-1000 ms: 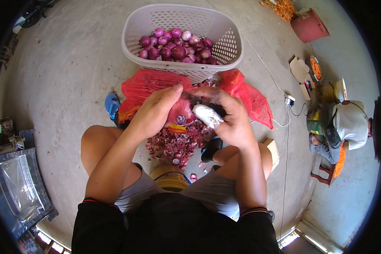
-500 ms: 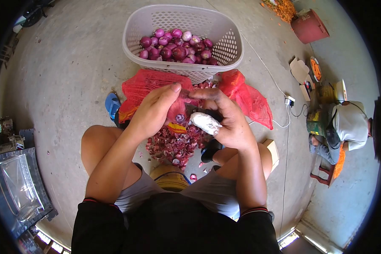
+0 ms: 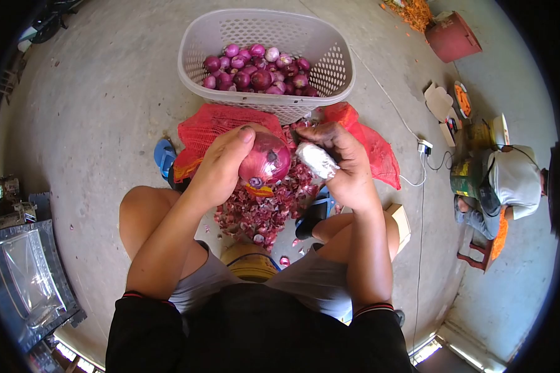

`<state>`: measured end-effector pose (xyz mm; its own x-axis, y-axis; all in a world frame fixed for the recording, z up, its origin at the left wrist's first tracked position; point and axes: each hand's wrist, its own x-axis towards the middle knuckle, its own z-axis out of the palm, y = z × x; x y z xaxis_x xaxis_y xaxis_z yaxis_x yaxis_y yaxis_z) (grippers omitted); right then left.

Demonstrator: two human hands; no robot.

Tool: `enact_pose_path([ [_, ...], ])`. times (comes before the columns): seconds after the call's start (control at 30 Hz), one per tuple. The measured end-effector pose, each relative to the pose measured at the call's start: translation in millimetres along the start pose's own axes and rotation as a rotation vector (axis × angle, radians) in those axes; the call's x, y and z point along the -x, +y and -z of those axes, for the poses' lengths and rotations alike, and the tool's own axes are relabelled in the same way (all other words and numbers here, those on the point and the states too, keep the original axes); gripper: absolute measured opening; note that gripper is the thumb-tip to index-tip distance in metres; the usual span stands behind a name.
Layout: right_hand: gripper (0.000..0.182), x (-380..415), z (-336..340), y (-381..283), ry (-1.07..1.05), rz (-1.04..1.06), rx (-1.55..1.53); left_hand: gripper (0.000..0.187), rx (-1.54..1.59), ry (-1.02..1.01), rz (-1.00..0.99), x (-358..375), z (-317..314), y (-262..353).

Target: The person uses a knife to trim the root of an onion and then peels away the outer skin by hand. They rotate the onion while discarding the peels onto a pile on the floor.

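Observation:
A large red onion (image 3: 266,160) sits in my left hand (image 3: 221,165), whose fingers are wrapped round its left side with the thumb on top. Just to the right is my right hand (image 3: 348,165), apart from the onion, its fingers curled and its thumb covered in a white wrapping (image 3: 316,160). Dark smudges mark its fingers, and a small dark piece shows at the fingertips; I cannot tell what it is. Below both hands, a pile of onion skins (image 3: 258,217) lies on the floor between my feet. Red mesh sacks (image 3: 221,121) lie beyond it.
Several red onions (image 3: 258,71) fill the bottom of a grey plastic basket (image 3: 199,90) ahead. At right, a cable runs to a white power strip (image 3: 424,147). A person (image 3: 510,177) sits near the wall by a bucket (image 3: 466,177). A red tub (image 3: 453,38) stands farther back.
My right hand has drawn away to the right from the onion, which is now more exposed. My left hand still holds it.

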<state>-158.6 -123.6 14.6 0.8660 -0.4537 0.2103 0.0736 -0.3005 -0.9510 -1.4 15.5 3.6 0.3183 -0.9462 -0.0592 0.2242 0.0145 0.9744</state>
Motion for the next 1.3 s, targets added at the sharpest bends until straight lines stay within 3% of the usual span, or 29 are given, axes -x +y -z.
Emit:
enact_pose_path([
  [0.1,0.028,0,-1,-10,0.064,-0.046,-0.086,0.054,-0.008,-0.004,-0.037,0,1,1],
  [0.2,0.037,3,4,-10,0.007,-0.145,-0.070,0.047,0.034,0.069,-0.020,0,-2,2],
  [0.33,0.048,3,-2,-9,-0.092,0.106,0.001,0.044,-0.002,0.112,0.118,-2,3,-2],
  [0.43,0.054,1,-4,-12,-0.187,0.158,0.124,0.044,0.008,0.108,0.074,-2,2,-7],
  [0.47,0.051,1,-3,-13,-0.226,0.077,0.119,0.046,-0.023,0.095,0.098,-2,3,-7],
  [0.57,0.045,-3,-8,-9,-0.175,0.208,0.097,0.052,-0.099,0.077,0.131,-1,7,-6],
  [0.67,0.038,-5,-8,-10,-0.177,0.193,0.153,0.051,-0.131,0.067,0.085,-1,4,-2],
  [0.83,0.043,-4,-9,-4,-0.077,0.147,0.112,0.040,-0.035,0.080,-0.005,-1,-4,-1],
  [0.93,0.042,-2,-7,-1,0.010,0.109,0.131,0.050,-0.063,0.018,0.017,0,0,0],
  [1.03,0.045,2,-2,-12,-0.007,-0.125,-0.007,0.049,-0.085,0.054,0.033,0,-1,3],
  [1.1,0.048,3,-2,-13,-0.069,-0.059,-0.077,0.048,-0.139,0.050,0.016,-1,0,3],
  [1.3,0.052,-1,-7,-13,-0.168,0.115,0.143,0.044,-0.168,0.060,0.063,-2,3,0],
])
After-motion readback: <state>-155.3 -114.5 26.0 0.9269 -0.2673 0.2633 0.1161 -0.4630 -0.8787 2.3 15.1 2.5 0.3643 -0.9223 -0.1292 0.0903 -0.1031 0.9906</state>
